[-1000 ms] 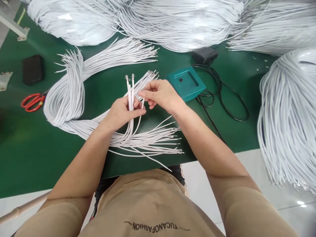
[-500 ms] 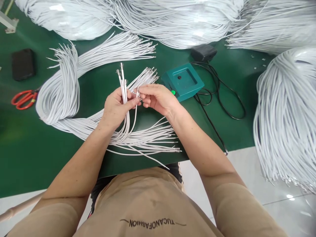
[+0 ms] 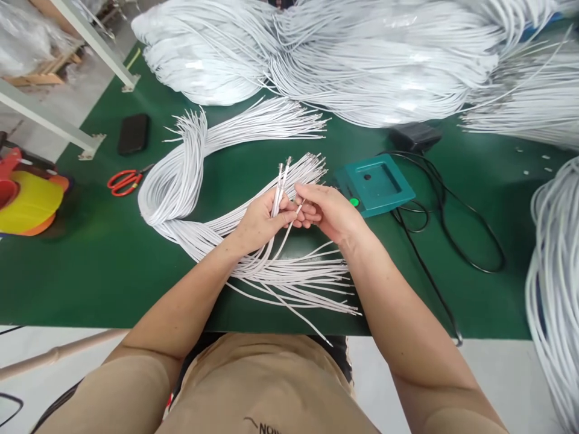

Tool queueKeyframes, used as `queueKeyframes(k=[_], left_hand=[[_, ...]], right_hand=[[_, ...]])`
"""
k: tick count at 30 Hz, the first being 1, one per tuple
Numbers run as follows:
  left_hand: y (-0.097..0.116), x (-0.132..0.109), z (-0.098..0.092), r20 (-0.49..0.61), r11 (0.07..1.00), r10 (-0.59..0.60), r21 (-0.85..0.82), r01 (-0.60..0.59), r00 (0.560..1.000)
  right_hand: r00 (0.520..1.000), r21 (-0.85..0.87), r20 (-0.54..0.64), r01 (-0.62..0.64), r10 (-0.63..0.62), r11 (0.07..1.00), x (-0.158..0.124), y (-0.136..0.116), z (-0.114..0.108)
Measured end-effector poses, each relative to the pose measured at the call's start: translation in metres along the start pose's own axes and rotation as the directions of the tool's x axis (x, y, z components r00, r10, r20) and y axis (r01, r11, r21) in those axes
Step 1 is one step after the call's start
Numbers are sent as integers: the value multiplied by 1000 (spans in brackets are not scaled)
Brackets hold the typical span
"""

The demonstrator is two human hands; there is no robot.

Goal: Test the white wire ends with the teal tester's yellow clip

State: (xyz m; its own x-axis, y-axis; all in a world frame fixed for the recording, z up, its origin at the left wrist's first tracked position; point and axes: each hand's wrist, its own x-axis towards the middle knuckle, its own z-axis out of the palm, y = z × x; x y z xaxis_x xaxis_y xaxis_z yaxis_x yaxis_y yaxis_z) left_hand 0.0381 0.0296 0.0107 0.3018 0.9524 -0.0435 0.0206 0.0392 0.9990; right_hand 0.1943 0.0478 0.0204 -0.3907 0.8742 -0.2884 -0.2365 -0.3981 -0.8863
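Note:
Several white cables (image 3: 277, 204) stand upright in my left hand (image 3: 265, 222), their stripped ends pointing up. Its thumb also presses on one separate cable (image 3: 289, 228) that leans to the right. My right hand (image 3: 329, 211) has its thumb and fingers closed round the tip of that same cable, close beside the left fingertips. Below and behind the hands lies a bundle of white cables (image 3: 181, 232), looped at the left, with loose ends fanning to the right. A teal device (image 3: 380, 184) with a lit green button sits just right of my right hand.
Large heaps of white cable (image 3: 371, 66) line the back, and another bundle (image 3: 558, 271) hangs at the right. Red-handled scissors (image 3: 124, 182), a black box (image 3: 133, 134) and a yellow and red tape dispenser (image 3: 31, 196) are at the left. A black cord (image 3: 446, 205) curls beside the device.
The view has shifted, so the table appears further right and lower, and the tape dispenser has come into view. Both hands remain together at the cable ends, the single cable now leaning more to the right.

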Motion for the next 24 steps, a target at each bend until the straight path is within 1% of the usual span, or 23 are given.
queueKeyframes(k=[3,6,11,16,19,22,24], left_hand=[[-1,1,-4,-17,1000,-19,4,19,1000],[-2,2,-7,-48,1000,-18,14,19,999],[-3,2,-8,-40,1000,5,9,-4,999],[-3,4,-10,-39,1000,28,12,-28,999],[-3,4,-11,-17,999,38,-8,-38,999],[-1,2,-11,12,998,64,1,-64,998],[-1,1,-12,25,997,73,22,-74,997]], right_hand=[[999,43,38,-23,21,999,-3,-2,-3],[998,83,58,-8,4,997,-4,-2,-4],[998,85,-43,44,-40,995,-5,0,-2],[1000,126,7,27,-28,992,-5,1,-6],[1000,150,22,9,-13,989,-5,1,-8],[1000,124,-2,19,-18,992,-6,-1,-6],[996,37,-69,67,-64,997,-7,-2,-4]])
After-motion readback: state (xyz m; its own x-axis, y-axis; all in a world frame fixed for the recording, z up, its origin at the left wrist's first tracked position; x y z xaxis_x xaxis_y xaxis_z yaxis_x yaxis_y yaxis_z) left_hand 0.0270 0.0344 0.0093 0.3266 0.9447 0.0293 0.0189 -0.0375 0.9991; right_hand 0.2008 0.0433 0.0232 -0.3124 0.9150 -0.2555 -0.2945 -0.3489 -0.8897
